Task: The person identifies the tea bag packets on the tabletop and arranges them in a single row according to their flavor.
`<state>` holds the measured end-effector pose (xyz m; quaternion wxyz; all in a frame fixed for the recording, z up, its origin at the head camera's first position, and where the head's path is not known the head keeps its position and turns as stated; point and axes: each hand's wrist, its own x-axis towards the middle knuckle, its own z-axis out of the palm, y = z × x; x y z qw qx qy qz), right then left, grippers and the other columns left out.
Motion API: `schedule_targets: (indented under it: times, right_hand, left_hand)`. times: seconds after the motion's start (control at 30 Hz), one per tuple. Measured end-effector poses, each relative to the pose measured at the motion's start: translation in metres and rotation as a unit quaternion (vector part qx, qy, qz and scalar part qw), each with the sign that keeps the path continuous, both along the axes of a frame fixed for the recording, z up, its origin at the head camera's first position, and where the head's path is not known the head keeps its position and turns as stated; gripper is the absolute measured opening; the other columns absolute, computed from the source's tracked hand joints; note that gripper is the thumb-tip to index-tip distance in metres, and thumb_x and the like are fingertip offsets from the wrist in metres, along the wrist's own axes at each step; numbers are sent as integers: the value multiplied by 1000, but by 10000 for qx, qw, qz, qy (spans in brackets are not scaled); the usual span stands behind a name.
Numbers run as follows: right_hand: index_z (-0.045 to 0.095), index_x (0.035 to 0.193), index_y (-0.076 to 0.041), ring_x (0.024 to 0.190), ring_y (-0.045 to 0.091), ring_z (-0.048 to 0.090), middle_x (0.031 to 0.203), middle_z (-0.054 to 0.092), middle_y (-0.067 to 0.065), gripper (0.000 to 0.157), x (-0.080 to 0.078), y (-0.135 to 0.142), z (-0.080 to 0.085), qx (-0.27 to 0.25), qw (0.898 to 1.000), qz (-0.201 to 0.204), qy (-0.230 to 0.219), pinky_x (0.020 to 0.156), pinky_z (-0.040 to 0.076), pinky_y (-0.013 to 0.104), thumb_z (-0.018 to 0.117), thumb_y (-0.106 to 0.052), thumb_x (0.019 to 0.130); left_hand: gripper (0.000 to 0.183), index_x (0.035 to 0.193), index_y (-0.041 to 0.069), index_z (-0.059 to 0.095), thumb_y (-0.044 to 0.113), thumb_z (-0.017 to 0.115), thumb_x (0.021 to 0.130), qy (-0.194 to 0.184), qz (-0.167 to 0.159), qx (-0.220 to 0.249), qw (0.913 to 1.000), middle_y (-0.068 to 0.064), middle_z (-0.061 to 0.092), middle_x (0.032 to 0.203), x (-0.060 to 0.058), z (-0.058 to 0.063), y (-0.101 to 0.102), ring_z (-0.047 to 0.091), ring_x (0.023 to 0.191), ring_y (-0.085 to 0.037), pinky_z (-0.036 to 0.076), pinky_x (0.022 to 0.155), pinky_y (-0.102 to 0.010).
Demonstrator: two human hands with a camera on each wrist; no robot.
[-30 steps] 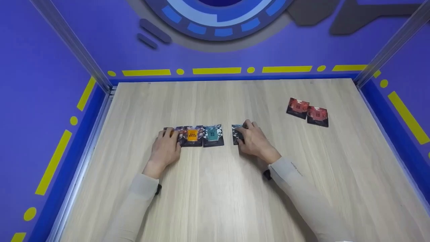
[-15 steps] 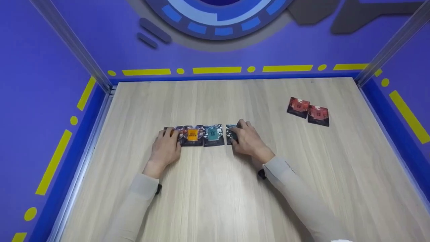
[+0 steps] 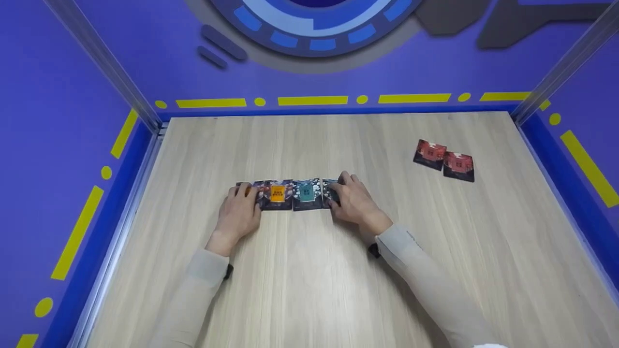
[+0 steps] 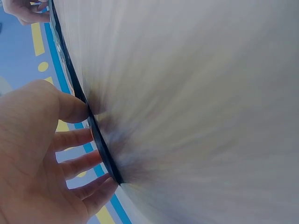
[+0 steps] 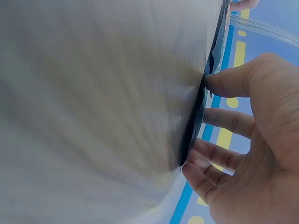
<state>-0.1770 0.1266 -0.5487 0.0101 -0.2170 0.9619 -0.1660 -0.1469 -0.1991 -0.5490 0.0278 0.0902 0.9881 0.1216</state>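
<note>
Flat square packets lie in a row on the table. My left hand (image 3: 238, 212) grips the leftmost packet (image 3: 260, 191), which it mostly covers. Beside that packet lies an orange-labelled packet (image 3: 277, 194), then a teal-labelled packet (image 3: 307, 193). At the row's right end, my right hand (image 3: 357, 203) holds another packet (image 3: 327, 197) by its edges, its left edge against the teal-labelled one. In the left wrist view, the thumb (image 4: 74, 109) and fingertips touch the packet's dark edge. The right thumb (image 5: 226, 84) does likewise in the right wrist view.
Two red packets (image 3: 430, 154) (image 3: 458, 166) lie side by side toward the back right of the wooden table (image 3: 300, 270). Blue printed walls (image 3: 309, 82) stand behind and at both sides of the table.
My right hand has slid its packet left along the table, closing the gap to the teal-labelled packet. My left hand has stayed on the leftmost packet.
</note>
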Motion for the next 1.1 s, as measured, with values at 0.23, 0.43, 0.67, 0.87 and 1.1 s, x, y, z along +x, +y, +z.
schedule_targets:
  times: [0.23, 0.43, 0.67, 0.87, 1.1]
  right_hand:
    - [69, 140, -5, 113, 37, 55, 131, 56, 21, 49, 0, -3, 2, -76, 9998, -14, -156, 97, 53, 51, 73, -27, 96]
    - [69, 140, -6, 114, 37, 55, 133, 56, 21, 49, 0, -1, 0, -190, 9996, 1, -198, 99, 52, 52, 75, -27, 96]
    - [69, 140, -6, 117, 38, 55, 137, 56, 21, 47, -1, 3, -2, -488, 9985, 37, -263, 103, 50, 54, 74, -26, 98]
    - [72, 132, -2, 113, 38, 58, 133, 62, 20, 38, -3, 13, -3, -991, 9950, 51, 60, 99, 52, 55, 73, -21, 99]
    - [72, 131, -3, 121, 39, 58, 137, 62, 19, 36, -14, 39, 0, -1047, 9937, -391, 90, 107, 50, 57, 70, -21, 100]
  left_hand:
    - [53, 154, 1, 52, 24, 55, 106, 60, -9, 12, 10000, -25, 47, 157, 0, 1, 0, 45, 144, -50, 42, 121, -60]
    - [53, 153, 0, 53, 24, 56, 106, 103, -49, 12, 9999, -25, 48, 156, 1, 1, 0, 46, 143, -49, 43, 120, -61]
    - [51, 152, 0, 54, 23, 57, 106, 155, -59, 18, 9999, -25, 49, 155, 1, 0, 0, 47, 143, -50, 44, 118, -61]
    - [53, 153, -1, 53, 22, 55, 106, 123, -47, -8, 9999, -26, 48, 156, 1, 0, -1, 46, 144, -51, 43, 119, -62]
    - [53, 154, 0, 51, 22, 54, 106, 68, -51, 6, 10000, -25, 47, 158, 1, 1, 0, 44, 145, -51, 43, 119, -63]
